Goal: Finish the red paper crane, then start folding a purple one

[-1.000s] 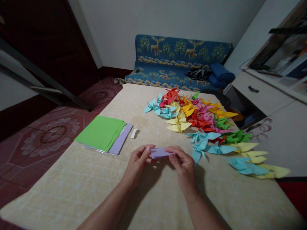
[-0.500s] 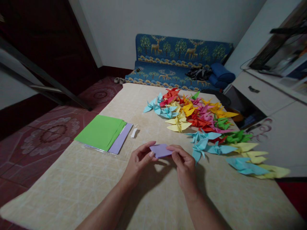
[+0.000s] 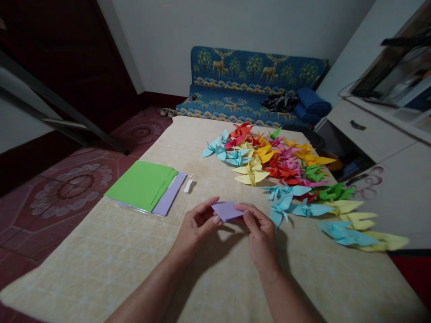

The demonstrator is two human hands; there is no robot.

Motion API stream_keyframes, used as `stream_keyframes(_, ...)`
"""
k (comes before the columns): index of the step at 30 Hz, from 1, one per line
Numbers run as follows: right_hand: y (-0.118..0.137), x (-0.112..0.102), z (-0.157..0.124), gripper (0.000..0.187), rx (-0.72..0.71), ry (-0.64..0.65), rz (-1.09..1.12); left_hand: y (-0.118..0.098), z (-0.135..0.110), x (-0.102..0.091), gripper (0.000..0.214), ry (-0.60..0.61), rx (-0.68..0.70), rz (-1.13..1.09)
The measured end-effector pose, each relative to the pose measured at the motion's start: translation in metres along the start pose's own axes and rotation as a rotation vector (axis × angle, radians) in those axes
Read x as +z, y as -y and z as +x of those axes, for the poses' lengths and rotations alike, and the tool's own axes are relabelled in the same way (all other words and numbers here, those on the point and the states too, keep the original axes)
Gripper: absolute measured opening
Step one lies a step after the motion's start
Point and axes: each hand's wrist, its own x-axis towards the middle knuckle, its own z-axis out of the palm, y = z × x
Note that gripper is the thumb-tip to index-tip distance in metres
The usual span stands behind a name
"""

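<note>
A small folded piece of purple origami paper [image 3: 228, 211] is held above the table between my two hands. My left hand [image 3: 200, 221] grips its left corner, the thumb in front and the fingers behind. On the other side, my right hand [image 3: 258, 228] pinches its right end between thumb and fingers. To the left lies a stack of green paper sheets [image 3: 141, 184], with purple sheets [image 3: 170, 197] showing from under it in clear plastic. Many folded paper cranes [image 3: 286, 163] in blue, yellow, red, pink, orange and green spread over the right side.
The table [image 3: 134, 264] has a pale patterned cover. A small white paper scrap [image 3: 188, 185] lies near the sheets. Behind the table stands a blue sofa [image 3: 222, 96] with deer motifs. A white cabinet [image 3: 380, 139] is at the right, and metal ladder-like legs [image 3: 63, 103] stand at the left.
My left thumb has shifted slightly on the purple paper, and more of its lower left edge shows. Both hands still hold it in nearly the same place.
</note>
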Motion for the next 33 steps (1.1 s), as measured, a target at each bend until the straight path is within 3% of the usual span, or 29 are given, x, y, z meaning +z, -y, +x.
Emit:
stream_keyframes(18, -0.019, -0.002, 0.002, 0.018, -0.076, -0.012, 0.058, 0.001, 0.000, -0.002, 0.052, 0.025, 0.002, -0.030)
stream_keyframes(26, -0.015, -0.002, 0.000, 0.014, -0.140, 0.025, 0.019, 0.004, 0.003, -0.004, 0.057, 0.006, -0.016, -0.019)
stream_keyframes(30, -0.007, 0.000, -0.001, 0.013, -0.227, 0.079, -0.016, 0.009, 0.007, -0.009, 0.046, -0.045, -0.008, 0.115)
stream_keyframes(33, -0.003, 0.000, -0.004, 0.015, -0.262, 0.106, -0.060, 0.011, 0.009, -0.012, 0.026, -0.063, 0.148, 0.350)
